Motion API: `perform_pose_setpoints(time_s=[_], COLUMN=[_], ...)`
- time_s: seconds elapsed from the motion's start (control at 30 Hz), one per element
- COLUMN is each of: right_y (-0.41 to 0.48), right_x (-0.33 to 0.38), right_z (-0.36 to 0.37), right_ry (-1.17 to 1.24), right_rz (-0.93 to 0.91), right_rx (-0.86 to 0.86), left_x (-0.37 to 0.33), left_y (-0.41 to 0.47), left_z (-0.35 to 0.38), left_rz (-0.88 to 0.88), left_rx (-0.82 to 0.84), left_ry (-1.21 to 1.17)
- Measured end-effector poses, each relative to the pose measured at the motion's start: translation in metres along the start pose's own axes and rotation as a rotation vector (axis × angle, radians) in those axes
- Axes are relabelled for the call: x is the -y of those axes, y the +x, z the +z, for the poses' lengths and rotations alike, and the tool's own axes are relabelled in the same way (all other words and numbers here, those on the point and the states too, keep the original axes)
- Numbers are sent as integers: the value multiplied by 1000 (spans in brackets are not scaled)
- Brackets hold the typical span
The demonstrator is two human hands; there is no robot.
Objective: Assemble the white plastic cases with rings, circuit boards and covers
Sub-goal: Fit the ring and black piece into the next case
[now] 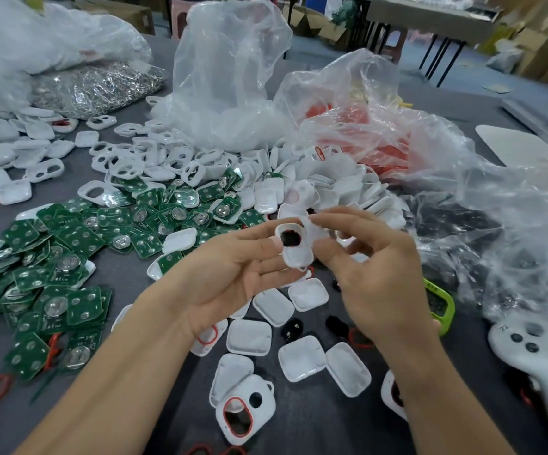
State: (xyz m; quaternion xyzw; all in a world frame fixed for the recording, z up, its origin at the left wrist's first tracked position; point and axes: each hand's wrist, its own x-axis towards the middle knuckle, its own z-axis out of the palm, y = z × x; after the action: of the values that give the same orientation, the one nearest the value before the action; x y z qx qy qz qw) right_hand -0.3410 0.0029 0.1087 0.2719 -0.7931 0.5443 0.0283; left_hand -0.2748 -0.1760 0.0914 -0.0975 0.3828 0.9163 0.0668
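One white case (295,247), a blurred black piece in its opening, is held above the table's middle, pinched between thumb and fingers of the left hand (233,274). The right hand (381,274) pinches its far edge. About six loose covers (249,336) lie below it, and green circuit boards (52,257), too many to count, are heaped to the left. On the grey table (315,428), crumpled plastic bags (226,77) veil further parts.

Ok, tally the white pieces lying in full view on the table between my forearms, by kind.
Plain covers: 5
Case with a red ring: 1
Total: 6
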Motion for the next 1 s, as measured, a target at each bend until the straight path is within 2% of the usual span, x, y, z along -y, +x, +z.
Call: perform_pose_setpoints(time_s=[0.1,0.2,0.27,0.33,0.47,0.63,0.73,0.87,1.0], right_y=[-9,-10,-8,-7,-10,-15,-15,-14,-12], right_x=[-1,-2,-4,-5,-6,2,0,-3,-5], right_z=[5,4,1,0,1,6,8,7,5], right_ry=[-103,52,198,224,25,-244,-360,-406,-243], right_rz=[-58,18,98,144,126,-117,-171,-220,-163], right_rx=[65,142,108,11,-143,-65,-66,-76,-164], left_x=[3,4,4,4,3,5,7,8,6], left_y=[0,2,2,2,3,3,4,5,4], left_z=[-1,-3,-2,-1,0,0,0,2,3], left_rz=[-9,-20,-23,-23,-21,-2,-6,-11,-9], left_rx=[53,40,35,22,9,-22,-33,-30,-23], left_ry=[5,18,17,11,27,75,83,96,60])
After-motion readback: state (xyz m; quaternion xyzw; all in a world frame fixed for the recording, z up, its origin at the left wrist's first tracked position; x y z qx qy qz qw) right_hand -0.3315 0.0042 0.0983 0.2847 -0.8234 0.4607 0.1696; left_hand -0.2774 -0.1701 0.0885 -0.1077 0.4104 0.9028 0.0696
